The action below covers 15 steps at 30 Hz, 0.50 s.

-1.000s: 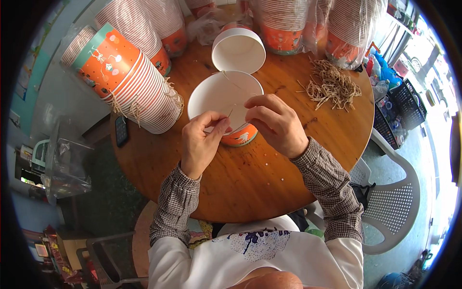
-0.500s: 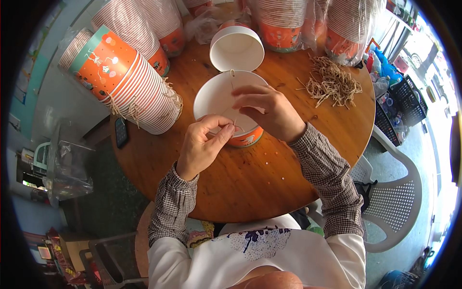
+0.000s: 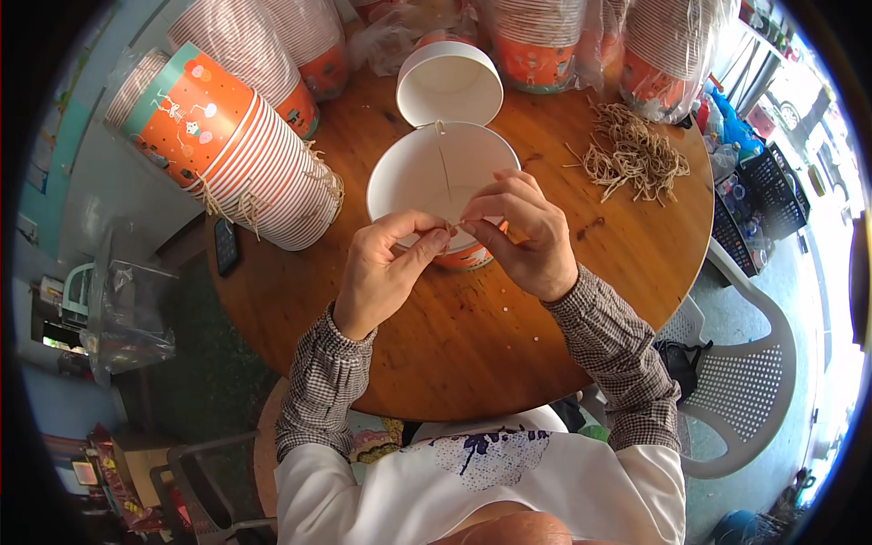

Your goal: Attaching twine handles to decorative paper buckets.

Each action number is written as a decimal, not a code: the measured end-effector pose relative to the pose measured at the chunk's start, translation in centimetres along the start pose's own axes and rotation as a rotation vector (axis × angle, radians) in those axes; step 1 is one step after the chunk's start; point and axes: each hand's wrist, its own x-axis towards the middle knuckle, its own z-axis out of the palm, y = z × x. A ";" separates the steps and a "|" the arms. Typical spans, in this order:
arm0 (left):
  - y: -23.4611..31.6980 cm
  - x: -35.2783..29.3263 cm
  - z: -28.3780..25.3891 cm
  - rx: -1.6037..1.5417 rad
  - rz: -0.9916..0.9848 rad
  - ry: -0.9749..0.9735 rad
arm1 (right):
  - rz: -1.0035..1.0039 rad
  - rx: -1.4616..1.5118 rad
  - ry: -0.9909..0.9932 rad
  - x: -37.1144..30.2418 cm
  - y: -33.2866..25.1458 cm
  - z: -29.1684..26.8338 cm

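Orange bucket [image 3: 406,173], mouth up on worktop [image 3: 436,372], seemingly for rim access; cord [image 3: 445,162] over far edge; left hand [image 3: 385,265] and right hand [image 3: 530,238] at near edge, fingers pinched closed, apparently on cord.

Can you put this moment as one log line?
left hand: pinching | right hand: fingertips meeting left's | bucket: beneath, mouth up | cord: hanging inside from far rim

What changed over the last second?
The right hand closed in on the left hand; fingertips now together at the near rim of the cup. The cord, which ran toward the right hand, now hangs loose from the far rim. The cup shifted slightly right. Unchanged: cord pile, stacked cups.
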 end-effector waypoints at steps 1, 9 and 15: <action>0.1 0.1 0.0 0.046 0.002 -0.014 | 0.046 0.019 0.031 0.0 -0.1 0.0; 0.4 0.4 0.2 0.066 0.011 -0.007 | 0.139 0.134 0.063 -0.1 0.0 -0.3; 0.6 0.6 0.3 0.099 0.019 -0.020 | 0.166 0.133 0.011 -0.3 0.3 -0.4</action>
